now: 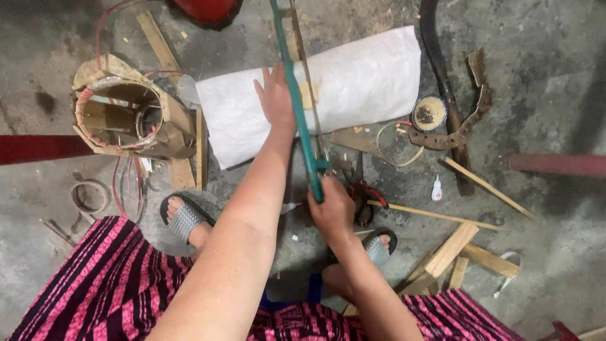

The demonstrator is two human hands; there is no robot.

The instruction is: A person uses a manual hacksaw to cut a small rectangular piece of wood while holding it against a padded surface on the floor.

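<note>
My left hand (275, 98) lies palm down on a white sack (366, 76) spread on the concrete floor and presses on a small pale wooden piece (309, 95). A green-framed hand saw (297, 95) runs from the top edge down across that piece. My right hand (331, 211) grips the saw's handle just in front of my knees. The part of the wooden piece beneath my left palm is hidden.
A round cardboard-and-wood frame (126, 117) wound with red wire sits at the left. Red-handled pliers (361, 192), a small glue bottle (436, 188), a round tin (429, 113), a curved brown strip (470, 123) and loose wood offcuts (451, 249) lie at the right. My sandalled feet (184, 221) are below.
</note>
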